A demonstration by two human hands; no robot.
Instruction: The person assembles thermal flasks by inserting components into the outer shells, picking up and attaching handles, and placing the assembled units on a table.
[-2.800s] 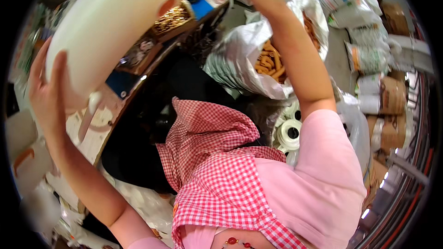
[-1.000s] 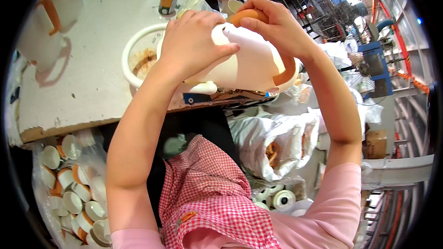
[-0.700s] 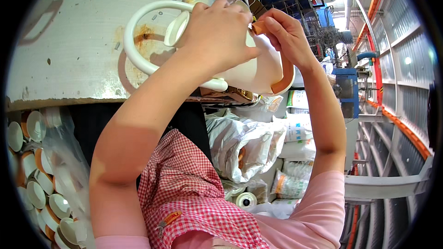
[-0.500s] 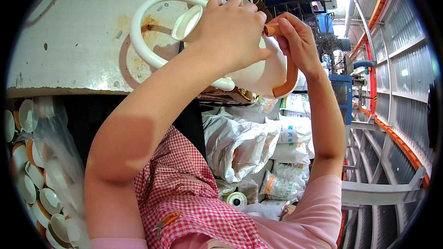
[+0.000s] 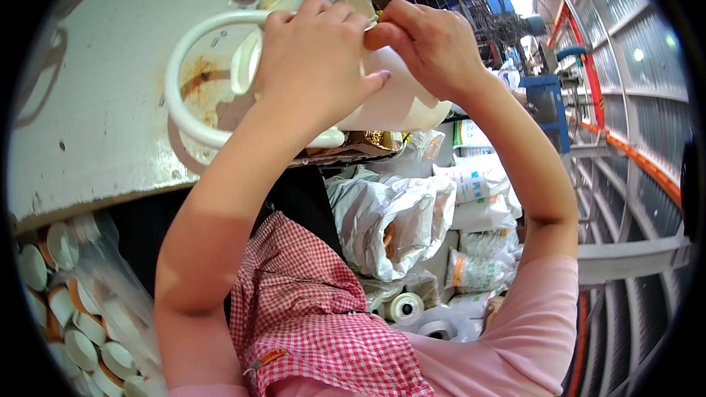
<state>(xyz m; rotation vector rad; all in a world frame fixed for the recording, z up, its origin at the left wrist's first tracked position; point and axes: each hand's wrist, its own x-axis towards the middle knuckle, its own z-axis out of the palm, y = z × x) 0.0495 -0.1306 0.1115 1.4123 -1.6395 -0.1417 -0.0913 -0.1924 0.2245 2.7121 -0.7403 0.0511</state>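
We clamp our left hand (image 5: pixel 312 66) over the white plastic jug (image 5: pixel 397 99), pressing it at the worktop (image 5: pixel 95 103) edge so it stays put, while our right hand (image 5: pixel 430 44) closes a pinching grip at its top, fingertips working there.

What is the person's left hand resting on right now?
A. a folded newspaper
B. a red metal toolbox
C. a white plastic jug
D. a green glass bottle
C: the left hand lies spread over the white plastic jug, beside the right hand.
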